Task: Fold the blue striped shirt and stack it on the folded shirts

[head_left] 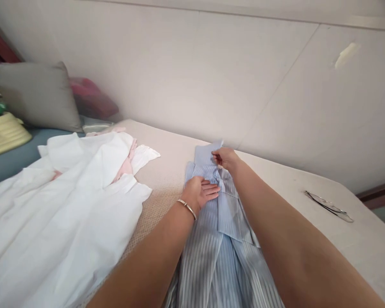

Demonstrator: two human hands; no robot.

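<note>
A light blue striped shirt (218, 231) lies on the bed (167, 171), its long axis running from the near edge of the view, between the two forearms, away toward the wall (211, 77). The collar end is the far end, and both hands sit on it.

The right hand (225, 158) is the farther one: its fingers are closed in a pinch on the far edge of the collar, lifting that edge slightly off the bed. The left hand (199, 191) lies just near and left of it, fingers nearly flat and together, palm down, pressing on the shirt below the collar; a thin bracelet (186, 208) circles its wrist. The two hands are close together but not touching.

Left of the blue shirt, with a strip of bare bed between them, lies a spread of white garments (60, 214) with some pink cloth (125, 164) showing among them. Well apart on the right, a pair of glasses (329, 206) rests on the bed. A grey pillow (35, 96) stands at the far left.
</note>
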